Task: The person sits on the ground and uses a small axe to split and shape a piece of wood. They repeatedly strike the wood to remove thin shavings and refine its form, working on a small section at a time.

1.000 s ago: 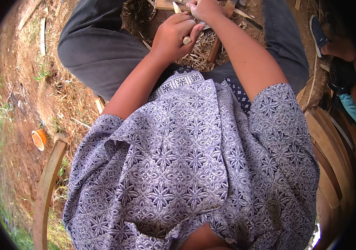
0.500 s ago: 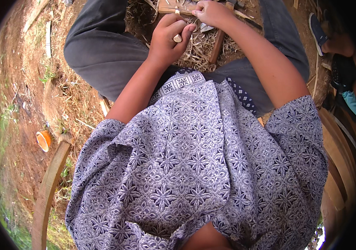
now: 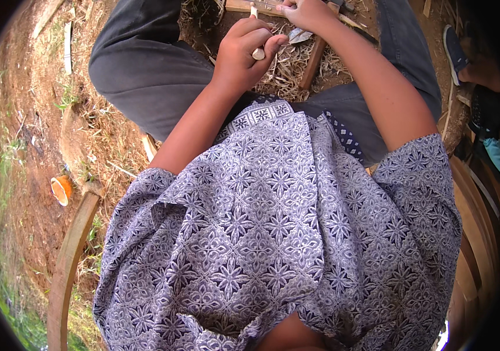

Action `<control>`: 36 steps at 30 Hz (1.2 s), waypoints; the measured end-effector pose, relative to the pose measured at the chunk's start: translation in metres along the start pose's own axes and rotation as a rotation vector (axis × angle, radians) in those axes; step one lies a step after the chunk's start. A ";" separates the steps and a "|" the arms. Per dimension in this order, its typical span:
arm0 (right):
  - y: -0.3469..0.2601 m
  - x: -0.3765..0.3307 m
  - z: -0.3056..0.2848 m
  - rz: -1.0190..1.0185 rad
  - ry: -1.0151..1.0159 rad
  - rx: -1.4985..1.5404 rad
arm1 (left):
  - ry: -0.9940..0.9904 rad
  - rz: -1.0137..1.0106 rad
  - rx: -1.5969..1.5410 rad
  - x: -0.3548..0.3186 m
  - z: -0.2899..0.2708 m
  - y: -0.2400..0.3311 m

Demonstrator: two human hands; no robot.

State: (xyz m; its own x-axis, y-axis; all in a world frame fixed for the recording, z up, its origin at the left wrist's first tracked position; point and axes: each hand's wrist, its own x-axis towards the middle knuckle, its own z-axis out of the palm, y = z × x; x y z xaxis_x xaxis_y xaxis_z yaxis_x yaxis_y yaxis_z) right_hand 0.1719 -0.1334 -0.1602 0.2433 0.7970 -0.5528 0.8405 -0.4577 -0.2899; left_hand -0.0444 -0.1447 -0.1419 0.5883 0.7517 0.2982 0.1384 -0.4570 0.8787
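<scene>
My left hand (image 3: 243, 55) is wrapped round a pale wooden stick (image 3: 258, 54), whose rounded end shows by the thumb and whose other end stands out past the knuckles. At the top edge, beside a flat piece of wood (image 3: 238, 6), my right hand (image 3: 307, 14) has its fingertips pressed together. What they pinch is too small to make out. The far part of the wood is cut off by the picture's edge. Both hands are in front of my crossed legs, close to each other.
Shavings (image 3: 288, 70) cover the ground between my legs, with a brown wooden bar (image 3: 314, 63) lying there. At left are an orange cup-like object (image 3: 61, 190) and a long plank (image 3: 71, 263). Another person's shoe (image 3: 453, 54) and curved-looking boards (image 3: 472, 234) are at right.
Both hands appear slightly further right in the picture, along with the wood and my legs, as the view shifts a little. Their grips look the same.
</scene>
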 end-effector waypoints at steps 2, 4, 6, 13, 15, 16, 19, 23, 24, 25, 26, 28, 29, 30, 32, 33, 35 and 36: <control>-0.004 -0.009 -0.009 -0.005 -0.021 -0.025 | 0.027 -0.008 -0.013 0.000 0.001 -0.002; -0.002 -0.010 -0.012 -0.024 -0.027 -0.010 | 0.039 -0.017 -0.018 0.001 0.002 -0.003; -0.012 -0.010 -0.013 0.053 -0.048 -0.050 | 0.039 -0.031 -0.007 0.000 0.001 -0.003; 0.000 0.009 0.028 0.061 0.104 -0.150 | 0.086 0.017 -0.031 0.001 0.004 -0.003; -0.006 0.014 0.035 0.123 0.087 -0.132 | 0.109 0.082 -0.032 0.002 0.007 -0.008; -0.010 0.015 0.034 0.156 0.080 -0.121 | 0.109 0.073 -0.027 0.001 0.008 -0.008; -0.014 0.009 0.020 0.151 0.060 -0.131 | 0.107 0.032 -0.026 0.002 0.007 -0.006; -0.005 0.009 0.005 0.117 -0.034 -0.027 | 0.143 -0.048 -0.039 0.001 0.003 -0.005; -0.012 0.001 -0.009 0.110 -0.061 -0.021 | 0.167 -0.064 -0.040 0.001 0.003 -0.006; -0.015 -0.004 -0.015 0.105 -0.089 -0.012 | 0.189 -0.073 -0.041 0.001 0.003 -0.008; -0.014 -0.005 -0.014 0.090 -0.090 -0.027 | 0.212 -0.083 -0.042 0.001 0.002 -0.009; -0.008 -0.005 -0.007 0.070 -0.087 -0.052 | 0.224 -0.127 -0.041 0.002 0.001 -0.011; -0.004 -0.002 -0.001 0.074 -0.074 -0.066 | 0.237 -0.115 -0.046 0.002 0.002 -0.012; -0.005 0.002 0.002 0.076 -0.063 -0.078 | 0.251 -0.104 -0.048 0.002 0.002 -0.014; -0.006 0.006 0.007 0.127 -0.046 -0.127 | 0.269 -0.091 -0.044 0.001 0.003 -0.014; -0.020 0.003 0.003 0.167 -0.047 -0.163 | 0.277 -0.095 -0.030 0.000 0.003 -0.013; -0.037 -0.001 -0.003 0.220 -0.047 -0.203 | 0.284 -0.089 -0.012 0.000 0.002 -0.012; -0.043 -0.002 -0.005 0.230 -0.050 -0.207 | 0.283 -0.083 -0.005 0.000 0.002 -0.014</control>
State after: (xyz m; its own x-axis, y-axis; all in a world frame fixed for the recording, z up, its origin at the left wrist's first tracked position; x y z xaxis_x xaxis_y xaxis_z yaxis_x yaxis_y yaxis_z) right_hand 0.1378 -0.1136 -0.1432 0.4189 0.6590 -0.6247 0.8480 -0.5300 0.0096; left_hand -0.0446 -0.1395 -0.1547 0.3292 0.8895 0.3168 0.1727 -0.3865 0.9060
